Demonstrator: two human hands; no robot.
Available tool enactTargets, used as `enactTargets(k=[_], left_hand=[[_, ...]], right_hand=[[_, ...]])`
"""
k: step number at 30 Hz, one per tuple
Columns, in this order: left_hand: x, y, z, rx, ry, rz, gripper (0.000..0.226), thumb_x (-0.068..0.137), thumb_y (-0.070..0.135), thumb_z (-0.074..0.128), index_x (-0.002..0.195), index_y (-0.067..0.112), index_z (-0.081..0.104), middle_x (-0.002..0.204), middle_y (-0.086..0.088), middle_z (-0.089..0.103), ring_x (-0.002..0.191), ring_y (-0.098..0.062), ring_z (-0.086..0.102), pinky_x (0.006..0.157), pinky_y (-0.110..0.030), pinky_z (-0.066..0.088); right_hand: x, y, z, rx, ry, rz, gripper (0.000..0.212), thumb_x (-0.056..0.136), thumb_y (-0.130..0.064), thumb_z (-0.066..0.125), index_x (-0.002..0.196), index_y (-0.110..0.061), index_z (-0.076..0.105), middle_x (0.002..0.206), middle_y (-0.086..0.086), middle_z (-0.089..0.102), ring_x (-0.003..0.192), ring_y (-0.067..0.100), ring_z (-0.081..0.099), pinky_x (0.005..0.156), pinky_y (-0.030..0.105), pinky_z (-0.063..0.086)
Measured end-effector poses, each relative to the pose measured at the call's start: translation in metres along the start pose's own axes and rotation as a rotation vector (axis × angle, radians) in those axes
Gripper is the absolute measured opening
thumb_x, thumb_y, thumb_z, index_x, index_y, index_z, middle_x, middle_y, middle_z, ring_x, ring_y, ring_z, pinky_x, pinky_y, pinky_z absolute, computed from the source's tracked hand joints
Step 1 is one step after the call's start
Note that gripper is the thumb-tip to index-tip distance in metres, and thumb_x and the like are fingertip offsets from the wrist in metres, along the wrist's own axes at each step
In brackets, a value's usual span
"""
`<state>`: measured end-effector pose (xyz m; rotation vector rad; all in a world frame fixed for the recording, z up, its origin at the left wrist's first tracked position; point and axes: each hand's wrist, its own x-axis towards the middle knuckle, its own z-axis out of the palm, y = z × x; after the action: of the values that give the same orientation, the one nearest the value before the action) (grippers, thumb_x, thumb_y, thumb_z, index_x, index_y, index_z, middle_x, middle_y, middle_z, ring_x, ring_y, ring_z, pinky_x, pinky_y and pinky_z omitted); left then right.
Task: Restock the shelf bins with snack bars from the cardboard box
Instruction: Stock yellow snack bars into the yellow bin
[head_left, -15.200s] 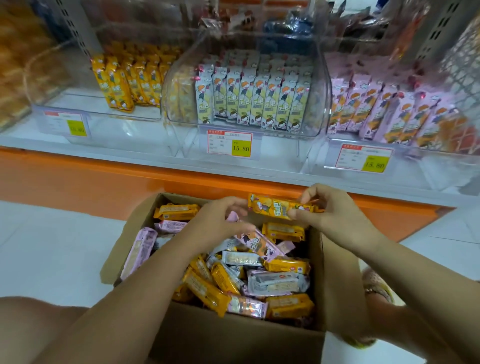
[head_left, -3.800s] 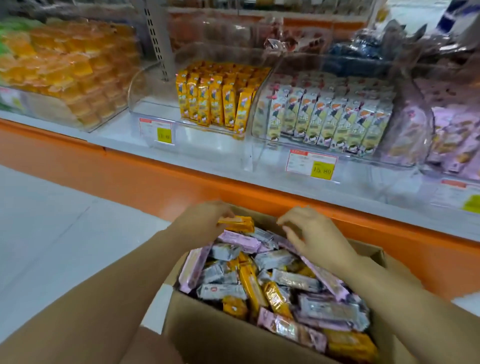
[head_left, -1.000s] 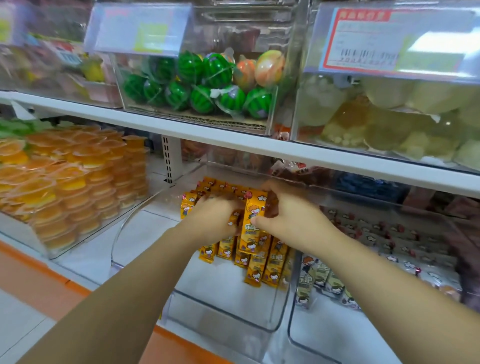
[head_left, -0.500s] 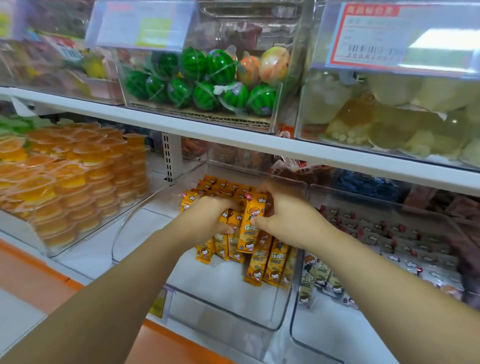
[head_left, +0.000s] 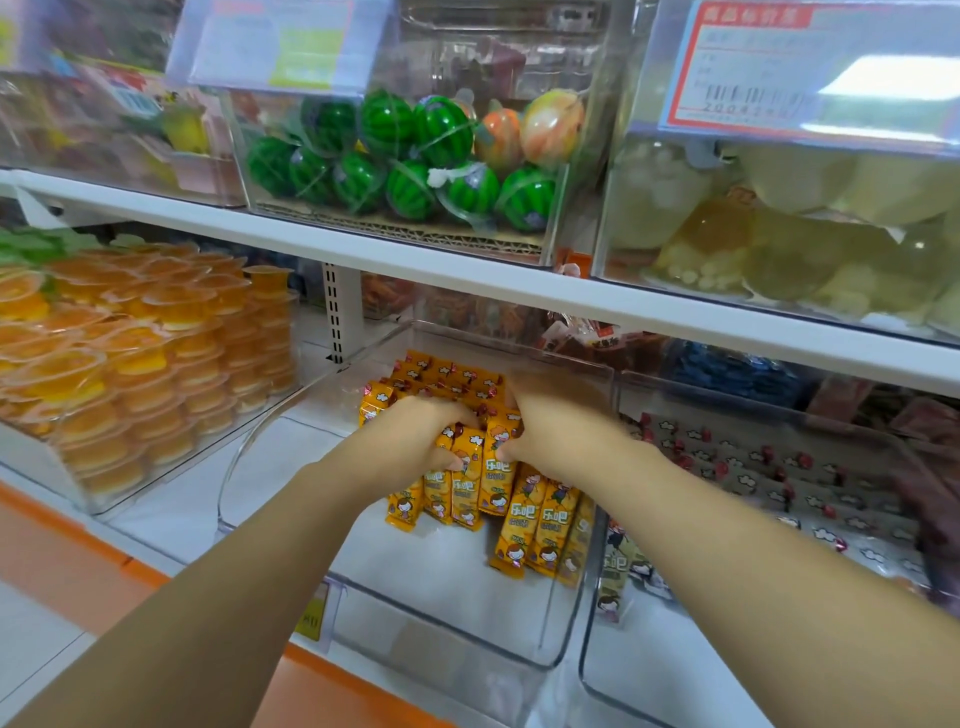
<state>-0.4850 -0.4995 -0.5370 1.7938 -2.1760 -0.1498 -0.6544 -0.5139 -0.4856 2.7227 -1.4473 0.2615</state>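
Note:
Both my hands reach into a clear plastic shelf bin (head_left: 457, 644) on the lower shelf. Inside it lie rows of yellow snack bars (head_left: 524, 525) with cartoon faces. My left hand (head_left: 415, 441) curls round a few yellow bars at the left of the stack. My right hand (head_left: 550, 426) pinches the neighbouring yellow bars from the right, thumb on their front. The two hands nearly touch over the bars. The cardboard box is out of view.
A second clear bin (head_left: 779, 499) of beige snack bars sits to the right. Stacked orange jelly cups (head_left: 140, 358) fill the bin to the left. The white upper shelf edge (head_left: 467, 265) runs just above my hands, carrying bins of watermelon-shaped sweets (head_left: 405, 156). An orange base runs below.
My hands have left the cardboard box and now work inside the yellow-bar bin. Over the last second they pressed slightly deeper and closer together on the bars.

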Motion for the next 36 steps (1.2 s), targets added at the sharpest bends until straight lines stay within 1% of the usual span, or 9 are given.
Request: enactTargets(k=[6, 10, 13, 18, 22, 26, 31, 34, 36], left_hand=[[-0.002, 0.001, 0.003, 0.087, 0.028, -0.011, 0.050, 0.085, 0.033, 0.068, 0.132, 0.031, 0.051, 0.136, 0.004, 0.051, 0.129, -0.019, 0.035, 0.106, -0.033, 0.032], [-0.005, 0.005, 0.002, 0.192, 0.093, -0.017, 0.055, 0.086, 0.041, 0.064, 0.137, 0.033, 0.044, 0.143, 0.002, 0.041, 0.132, -0.021, 0.031, 0.106, -0.031, 0.026], [-0.009, 0.007, 0.001, 0.231, 0.117, -0.045, 0.062, 0.085, 0.045, 0.063, 0.141, 0.034, 0.038, 0.146, 0.001, 0.036, 0.135, -0.022, 0.029, 0.109, -0.036, 0.026], [-0.025, 0.022, -0.010, 0.095, 0.194, -0.072, 0.059, 0.085, 0.039, 0.066, 0.138, 0.032, 0.042, 0.140, 0.002, 0.041, 0.131, -0.022, 0.035, 0.107, -0.037, 0.030], [-0.060, 0.046, -0.010, -0.155, 0.373, 0.013, 0.036, 0.086, 0.028, 0.068, 0.121, 0.024, 0.062, 0.122, 0.002, 0.057, 0.113, -0.019, 0.053, 0.097, -0.039, 0.042], [-0.112, 0.089, 0.001, -0.249, 0.516, 0.063, 0.018, 0.090, 0.020, 0.063, 0.106, 0.017, 0.068, 0.103, 0.005, 0.062, 0.094, -0.007, 0.055, 0.083, -0.021, 0.042], [-0.167, 0.131, 0.022, -0.262, 0.407, 0.126, 0.022, 0.088, 0.025, 0.052, 0.099, 0.017, 0.068, 0.095, 0.005, 0.065, 0.089, -0.005, 0.054, 0.076, -0.017, 0.039], [-0.196, 0.153, 0.048, -0.425, 0.420, 0.004, 0.016, 0.087, 0.013, 0.058, 0.097, 0.017, 0.069, 0.089, 0.012, 0.062, 0.083, 0.002, 0.057, 0.075, -0.007, 0.041], [-0.215, 0.167, 0.071, -0.525, 0.365, -0.135, 0.017, 0.089, 0.007, 0.061, 0.099, 0.017, 0.068, 0.091, 0.011, 0.063, 0.084, -0.003, 0.059, 0.076, -0.008, 0.043]], right_hand=[[0.005, 0.006, 0.008, -0.197, -0.104, -0.028, 0.034, 0.079, -0.049, 0.069, 0.098, -0.021, 0.066, 0.095, 0.000, 0.063, 0.092, 0.021, 0.057, 0.083, 0.036, 0.045], [0.010, 0.012, 0.016, -0.255, -0.216, -0.070, 0.027, 0.088, -0.041, 0.061, 0.107, -0.022, 0.066, 0.103, 0.001, 0.059, 0.102, 0.024, 0.053, 0.093, 0.041, 0.042], [0.011, 0.015, 0.015, -0.202, -0.255, -0.068, 0.034, 0.090, -0.039, 0.058, 0.121, -0.024, 0.060, 0.117, 0.003, 0.057, 0.111, 0.026, 0.051, 0.099, 0.044, 0.040], [-0.022, 0.019, -0.001, 0.104, -0.118, -0.032, 0.050, 0.089, -0.042, 0.058, 0.137, -0.032, 0.047, 0.137, -0.002, 0.050, 0.121, 0.020, 0.050, 0.101, 0.040, 0.042], [-0.078, 0.015, -0.008, 0.297, 0.170, -0.069, 0.035, 0.088, -0.038, 0.060, 0.122, -0.030, 0.061, 0.121, -0.006, 0.059, 0.115, 0.018, 0.051, 0.097, 0.039, 0.042], [-0.141, 0.014, 0.003, 0.475, 0.395, -0.160, 0.023, 0.085, -0.030, 0.058, 0.101, -0.020, 0.070, 0.099, -0.004, 0.062, 0.099, 0.016, 0.052, 0.087, 0.029, 0.040], [-0.221, 0.010, 0.020, 0.603, 0.517, -0.158, 0.013, 0.086, -0.021, 0.057, 0.089, -0.015, 0.068, 0.090, -0.005, 0.064, 0.088, 0.008, 0.055, 0.081, 0.014, 0.038], [-0.264, 0.015, 0.036, 0.641, 0.496, -0.130, 0.010, 0.084, -0.016, 0.060, 0.090, -0.016, 0.068, 0.088, -0.009, 0.060, 0.084, 0.004, 0.053, 0.076, 0.013, 0.039], [-0.291, 0.020, 0.048, 0.628, 0.460, -0.121, 0.011, 0.083, -0.013, 0.062, 0.091, -0.016, 0.068, 0.087, -0.011, 0.058, 0.083, 0.002, 0.051, 0.075, 0.015, 0.040]])
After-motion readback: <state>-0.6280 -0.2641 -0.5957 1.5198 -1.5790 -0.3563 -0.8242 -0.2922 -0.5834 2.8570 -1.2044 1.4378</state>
